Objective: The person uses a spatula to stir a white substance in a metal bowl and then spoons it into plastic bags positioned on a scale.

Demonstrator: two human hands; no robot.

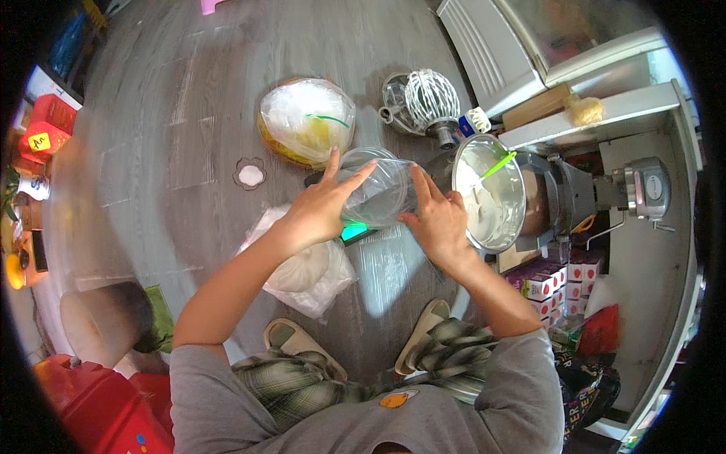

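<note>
My left hand (323,207) and my right hand (438,218) hold a clear round plastic container (371,190) between them, with clear film or a bag about its rim. It hangs over a digital scale with a green-lit display (354,229). Right of my right hand is a metal bowl (490,193) of white cream-like mixture, with a green-handled spatula (499,164) in it. A bag-covered basket (307,122) stands beyond my hands. To its lower left lies a small dish of white powder (250,173). Below my left forearm is a plastic bag (303,278) with something pale and round inside.
A large wire whisk attachment (432,96) lies on a clear lid at the back. A stand mixer (641,190) is at the right, above stacked small cartons (541,284). Red containers (102,403) stand at the lower left, near a pale cylindrical object (96,320).
</note>
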